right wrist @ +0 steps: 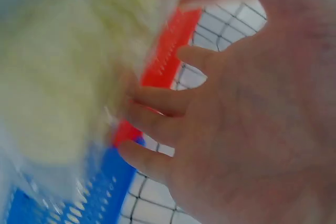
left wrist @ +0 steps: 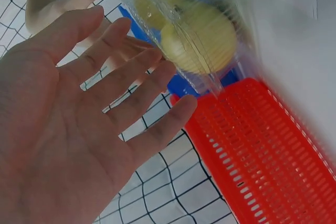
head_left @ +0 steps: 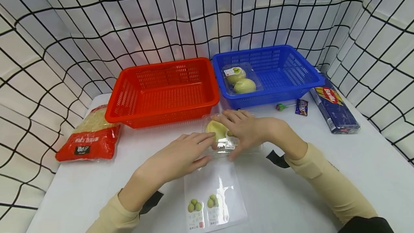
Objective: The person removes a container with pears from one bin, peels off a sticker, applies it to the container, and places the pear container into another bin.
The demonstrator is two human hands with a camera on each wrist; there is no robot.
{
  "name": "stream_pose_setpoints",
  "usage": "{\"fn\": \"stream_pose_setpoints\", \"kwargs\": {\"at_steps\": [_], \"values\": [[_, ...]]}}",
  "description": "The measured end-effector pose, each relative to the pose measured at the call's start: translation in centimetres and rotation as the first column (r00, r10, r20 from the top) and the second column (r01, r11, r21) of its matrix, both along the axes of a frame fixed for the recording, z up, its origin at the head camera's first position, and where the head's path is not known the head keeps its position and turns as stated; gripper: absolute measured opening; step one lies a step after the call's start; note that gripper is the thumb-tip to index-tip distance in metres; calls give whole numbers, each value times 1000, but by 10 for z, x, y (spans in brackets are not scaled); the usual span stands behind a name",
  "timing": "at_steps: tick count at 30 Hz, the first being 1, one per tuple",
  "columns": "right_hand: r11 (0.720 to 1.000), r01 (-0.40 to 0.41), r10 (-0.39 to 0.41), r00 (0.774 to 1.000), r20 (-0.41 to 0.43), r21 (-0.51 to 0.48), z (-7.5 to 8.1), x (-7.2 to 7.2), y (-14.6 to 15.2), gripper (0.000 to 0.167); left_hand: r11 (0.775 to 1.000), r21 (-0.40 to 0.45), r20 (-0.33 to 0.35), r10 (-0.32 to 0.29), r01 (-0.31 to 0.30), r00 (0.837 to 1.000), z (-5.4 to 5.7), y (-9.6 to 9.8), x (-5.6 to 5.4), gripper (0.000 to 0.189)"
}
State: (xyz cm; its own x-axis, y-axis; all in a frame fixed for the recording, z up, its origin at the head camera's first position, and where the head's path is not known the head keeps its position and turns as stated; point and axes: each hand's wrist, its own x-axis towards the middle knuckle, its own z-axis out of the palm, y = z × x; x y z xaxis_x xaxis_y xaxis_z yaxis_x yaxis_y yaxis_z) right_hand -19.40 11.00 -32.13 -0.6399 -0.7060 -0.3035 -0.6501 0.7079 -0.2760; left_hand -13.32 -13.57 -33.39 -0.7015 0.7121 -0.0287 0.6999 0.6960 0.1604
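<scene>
In the head view a clear plastic fruit box (head_left: 223, 151) with pale yellow-green fruit (head_left: 216, 129) and a white label lies on the table, before the baskets. My right hand (head_left: 251, 129) reaches over its right side, fingers spread and lightly bent. At the near left corner, the fingers of my left hand (head_left: 182, 155) touch or nearly touch the box. The left wrist view shows that hand with long, parted fingers beside the round fruit (left wrist: 205, 38). In the right wrist view the fruit box (right wrist: 47, 87) is blurred; fingertip contact is unclear. A transparent sheet (head_left: 211, 181) with fruit-printed labels lies nearer me.
Behind stand a red basket (head_left: 129, 118) and a blue basket (head_left: 278, 94) holding another fruit box (head_left: 244, 85). A red-and-clear food bag (head_left: 90, 136) lies left. Rightward are a lollipop (head_left: 280, 107), a small dark packet (head_left: 301, 107) and a blue Barilla box (head_left: 336, 107). Black netting (head_left: 185, 21) encloses the table.
</scene>
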Motion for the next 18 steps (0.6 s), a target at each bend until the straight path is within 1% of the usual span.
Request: {"fn": "stream_pose_setpoints", "kwargs": {"at_steps": [2,4,6,9,10,14,15,18], "values": [[1000,-15,15,999,-29,19,-5,1,-7,122,1000,23,-2,2,-2,1000,2,-5,-2,28],[999,-15,17,999,-51,32,-9,1,-11,123,999,49,6,15,-15,1000,5,-10,-5,27],[998,-4,8,998,-61,55,-11,2,-13,122,996,74,17,49,-50,999,9,-17,-9,28],[996,11,-5,998,-64,88,-12,3,-14,121,985,112,13,129,-129,992,14,-30,-17,34],[996,15,-10,998,-60,92,-13,2,-14,121,981,117,7,157,-156,988,15,-34,-20,36],[994,41,-37,998,-45,96,-14,2,-15,121,967,122,-69,234,-225,970,13,-47,-35,47],[995,47,-43,998,-41,92,-14,2,-16,121,962,122,-87,254,-243,963,11,-50,-38,51],[993,65,-60,997,-45,103,-15,2,-17,123,944,121,-110,321,-308,941,4,-58,-49,59]]}}
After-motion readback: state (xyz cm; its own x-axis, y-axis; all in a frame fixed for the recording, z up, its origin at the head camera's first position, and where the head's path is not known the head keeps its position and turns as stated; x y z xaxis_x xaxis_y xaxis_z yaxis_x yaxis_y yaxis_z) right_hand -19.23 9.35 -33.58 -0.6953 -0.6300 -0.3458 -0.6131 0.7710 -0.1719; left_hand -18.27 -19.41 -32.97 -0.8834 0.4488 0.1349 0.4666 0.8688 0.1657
